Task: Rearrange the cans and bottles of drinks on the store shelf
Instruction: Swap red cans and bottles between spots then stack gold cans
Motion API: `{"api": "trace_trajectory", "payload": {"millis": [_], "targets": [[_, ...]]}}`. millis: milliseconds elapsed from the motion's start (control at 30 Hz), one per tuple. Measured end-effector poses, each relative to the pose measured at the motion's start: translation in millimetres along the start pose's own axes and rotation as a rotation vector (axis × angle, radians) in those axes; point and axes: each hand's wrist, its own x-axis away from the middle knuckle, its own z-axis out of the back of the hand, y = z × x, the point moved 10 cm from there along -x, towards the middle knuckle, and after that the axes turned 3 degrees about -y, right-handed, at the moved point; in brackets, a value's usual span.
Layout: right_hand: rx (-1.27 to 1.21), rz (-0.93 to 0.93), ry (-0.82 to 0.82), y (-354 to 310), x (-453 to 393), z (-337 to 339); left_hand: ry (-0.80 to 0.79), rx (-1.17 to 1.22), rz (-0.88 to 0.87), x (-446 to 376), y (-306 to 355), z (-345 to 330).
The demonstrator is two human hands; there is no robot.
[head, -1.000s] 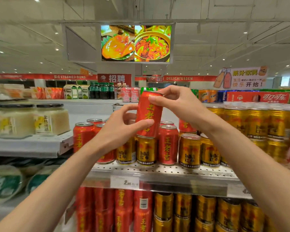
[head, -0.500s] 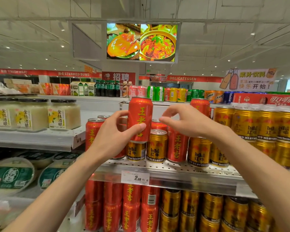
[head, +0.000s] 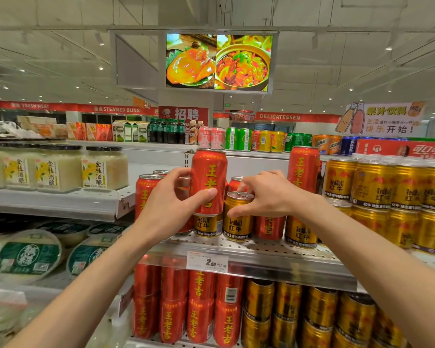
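Since the earlier frame, the right hand (head: pixel 269 194) has dropped from the red can (head: pixel 207 180) to the gold can (head: pixel 237 216) at 3 o'clock of it, fingers pinching the rim. Left hand (head: pixel 170 209) wraps the red can, thumb pressed on its front. This can stands upright on a second gold can (head: pixel 207 225) on the shelf (head: pixel 261 257).

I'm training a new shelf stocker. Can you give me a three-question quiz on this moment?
1. True or false: the left hand holds a red can standing on a gold can.
2. The right hand is on: A) a jar B) a gold can C) the price tag
3. What price shows on the tag?

Key: 1 true; 2 B; 3 2.80
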Motion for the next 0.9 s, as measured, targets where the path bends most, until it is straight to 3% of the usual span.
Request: {"api": "trace_trajectory", "payload": {"millis": [533,900], "targets": [[-0.479,0.008,0.189,6.4,32.4,43.4,0.004,0.0,-0.016,11.0,-4.6,-1.2],[-0.511,-0.035,0.183,29.4,73.7,45.8,0.003,-0.016,0.0,26.6,-1.6,-44.0]]}}
